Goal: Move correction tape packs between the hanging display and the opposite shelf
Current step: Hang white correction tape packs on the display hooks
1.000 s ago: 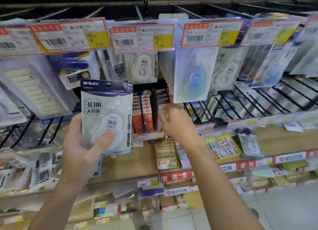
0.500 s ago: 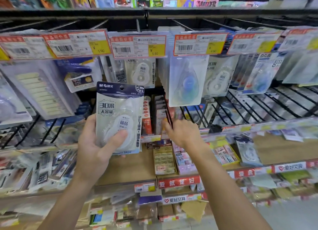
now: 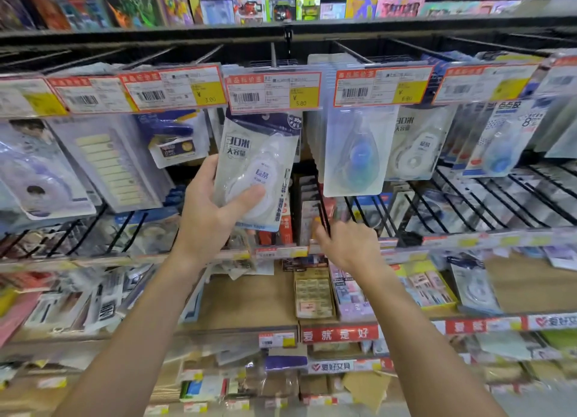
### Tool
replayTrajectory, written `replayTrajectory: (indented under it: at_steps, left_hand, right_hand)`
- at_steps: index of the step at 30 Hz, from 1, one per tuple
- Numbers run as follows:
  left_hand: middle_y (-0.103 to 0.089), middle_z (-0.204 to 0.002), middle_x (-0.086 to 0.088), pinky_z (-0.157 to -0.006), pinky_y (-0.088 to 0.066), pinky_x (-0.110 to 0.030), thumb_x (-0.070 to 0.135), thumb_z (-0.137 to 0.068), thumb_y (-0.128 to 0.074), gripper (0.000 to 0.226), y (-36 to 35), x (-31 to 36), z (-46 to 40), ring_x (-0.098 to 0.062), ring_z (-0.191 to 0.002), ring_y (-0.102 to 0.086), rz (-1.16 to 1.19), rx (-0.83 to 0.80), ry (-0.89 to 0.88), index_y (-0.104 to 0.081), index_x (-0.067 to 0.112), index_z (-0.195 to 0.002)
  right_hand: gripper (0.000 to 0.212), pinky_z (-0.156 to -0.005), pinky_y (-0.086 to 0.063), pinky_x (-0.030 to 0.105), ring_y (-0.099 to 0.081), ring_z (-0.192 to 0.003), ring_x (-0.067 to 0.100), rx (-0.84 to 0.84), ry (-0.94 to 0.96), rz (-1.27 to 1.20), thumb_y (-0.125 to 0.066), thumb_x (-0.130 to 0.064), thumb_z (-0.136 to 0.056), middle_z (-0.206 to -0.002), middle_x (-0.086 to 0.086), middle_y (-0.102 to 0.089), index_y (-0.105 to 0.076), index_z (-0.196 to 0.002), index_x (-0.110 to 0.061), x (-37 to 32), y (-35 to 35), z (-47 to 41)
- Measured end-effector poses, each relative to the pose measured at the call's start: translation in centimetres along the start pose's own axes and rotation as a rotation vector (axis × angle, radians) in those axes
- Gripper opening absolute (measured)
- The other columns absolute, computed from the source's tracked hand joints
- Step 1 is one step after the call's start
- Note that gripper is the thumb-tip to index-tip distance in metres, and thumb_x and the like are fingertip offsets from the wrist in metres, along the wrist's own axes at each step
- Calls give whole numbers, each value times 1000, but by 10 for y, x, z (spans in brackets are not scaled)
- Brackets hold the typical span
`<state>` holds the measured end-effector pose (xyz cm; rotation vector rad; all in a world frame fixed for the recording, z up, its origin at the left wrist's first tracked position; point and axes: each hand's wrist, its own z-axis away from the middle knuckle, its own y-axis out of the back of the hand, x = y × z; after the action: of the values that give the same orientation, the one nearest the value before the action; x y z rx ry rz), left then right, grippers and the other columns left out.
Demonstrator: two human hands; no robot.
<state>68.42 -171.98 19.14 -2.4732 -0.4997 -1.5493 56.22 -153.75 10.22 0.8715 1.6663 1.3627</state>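
My left hand [image 3: 206,220] grips a correction tape pack [image 3: 259,167], white with a dark blue header, thumb across its clear blister. The pack is held upright with its top tucked just under the 5.80 price tag [image 3: 273,92] of the hanging display. Further correction tape packs hang to the right: a blue one [image 3: 356,154] and a white one [image 3: 418,148]. My right hand [image 3: 349,245] reaches lower, into the row of black wire hooks [image 3: 324,217] and the packs on them. Its fingertips are hidden behind the hand.
Long black hooks [image 3: 468,204] jut towards me on the lower row. Price tags line the upper rail. Below, a brown shelf [image 3: 249,298] carries an eraser box [image 3: 313,295] and small stationery packs. Sticky-note and tape packs [image 3: 118,167] hang at left.
My left hand has lifted the pack up and to the right until its top is under the 5.80 tag. My right hand stayed low at the hooks, barely shifting.
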Motion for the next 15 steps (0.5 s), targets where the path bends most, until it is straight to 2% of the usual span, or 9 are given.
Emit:
replayTrajectory:
  at_steps: [3, 6, 8, 11, 13, 15]
  left_hand:
    - [-72, -115, -1, -88, -59, -44, 12, -86, -77, 40, 0, -4, -14, -23, -107, -70, -51, -4, -11, -57, 20, -119]
    - [-71, -116, -3, -91, -58, -49, 16, -84, -75, 41, -1, -7, -23, -24, -107, -70, -76, 1, -18, -57, 23, -120]
    - [-71, -116, -3, -91, -58, -48, 16, -84, -75, 42, -2, -6, -22, -24, -107, -70, -72, -3, -23, -56, 24, -120]
    - [-72, -110, 1, -81, -61, -36, 11, -84, -78, 43, -4, -5, -9, -20, -102, -72, -42, -11, -15, -56, 20, -120]
    - [-72, -108, 2, -77, -59, -29, 10, -83, -75, 43, -6, -2, -4, -18, -100, -72, -11, -5, -26, -54, 15, -121]
    - [-71, -109, 1, -80, -59, -33, 11, -84, -76, 41, -8, 0, -10, -21, -101, -72, 5, 19, -41, -55, 16, -119]
  right_hand:
    - [63, -69, -40, 38, -68, -91, 37, 2, 1, -6, -26, -51, -106, -97, 16, -73, -68, -94, -7, 0, -2, 0]
    - [56, -72, -44, 38, -68, -95, 37, 0, 24, 4, -26, -45, -108, -101, 16, -73, -68, -104, -9, -1, 3, 2]
    - [48, -76, -48, 39, -68, -96, 38, 1, 48, 17, -26, -40, -109, -103, 17, -72, -66, -116, -13, -2, 7, 4]
    - [41, -81, -54, 40, -68, -96, 38, 9, 79, 42, -27, -34, -110, -104, 17, -71, -60, -128, -18, -2, 10, 8]
    - [41, -80, -53, 40, -68, -96, 38, 16, 83, 40, -27, -33, -110, -104, 17, -71, -61, -128, -18, -3, 10, 8]
    - [45, -75, -50, 39, -68, -93, 38, 21, 63, 29, -27, -38, -110, -99, 17, -71, -65, -113, -15, -2, 6, 6]
